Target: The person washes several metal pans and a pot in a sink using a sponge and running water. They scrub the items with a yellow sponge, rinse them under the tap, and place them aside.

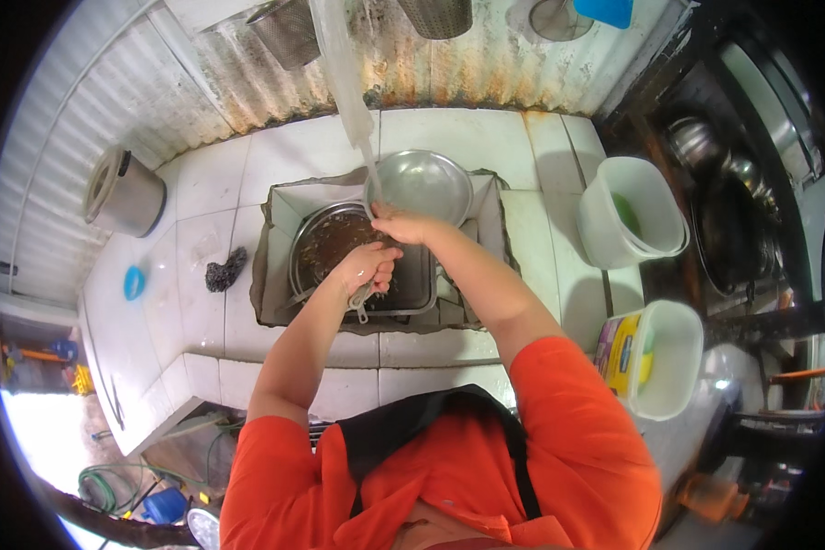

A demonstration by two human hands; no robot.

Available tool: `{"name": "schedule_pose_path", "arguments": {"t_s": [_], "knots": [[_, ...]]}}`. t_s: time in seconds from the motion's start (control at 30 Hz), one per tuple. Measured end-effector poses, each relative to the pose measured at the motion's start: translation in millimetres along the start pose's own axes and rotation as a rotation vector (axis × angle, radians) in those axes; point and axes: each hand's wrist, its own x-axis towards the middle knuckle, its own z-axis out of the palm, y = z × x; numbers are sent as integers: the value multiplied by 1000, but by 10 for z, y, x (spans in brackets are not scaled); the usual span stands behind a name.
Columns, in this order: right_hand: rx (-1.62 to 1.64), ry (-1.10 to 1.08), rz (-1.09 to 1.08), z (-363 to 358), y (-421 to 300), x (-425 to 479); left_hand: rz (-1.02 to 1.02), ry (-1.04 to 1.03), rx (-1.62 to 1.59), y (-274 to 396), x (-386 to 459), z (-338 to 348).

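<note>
Over the sink (489,206), my left hand (370,269) is closed around metal utensil handles (361,309), whose ends stick out below the fist. My right hand (405,225) is just above and to its right, at the lower left rim of a round metal bowl (426,182). Its fingers are partly hidden, so I cannot tell whether it grips anything. A stream of water (371,165) falls from a clear plastic sleeve (344,75) onto the fingers. Beneath my hands, a round metal basin (326,240) holds brown water with food bits, beside a rectangular metal tray (416,289).
On the left of the tiled counter (302,151) are a lidded metal pot (127,192), a blue ring (134,282) and a dark scouring pad (225,269). Two white plastic tubs (595,213) stand at the right. Perforated metal baskets (285,34) hang on the stained corrugated wall (467,75).
</note>
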Motion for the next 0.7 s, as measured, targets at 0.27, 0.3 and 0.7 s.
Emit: {"name": "schedule_pose_path", "arguments": {"t_s": [0.27, 0.3, 0.7], "knots": [[-376, 805, 381, 370, 9, 181, -29, -19, 40, -231, -213, 62], [-247, 767, 297, 392, 29, 198, -23, -6, 57, -274, -232, 47], [-22, 884, 217, 282, 252, 208, -2, -6, 133, -494, -323, 44]]}}
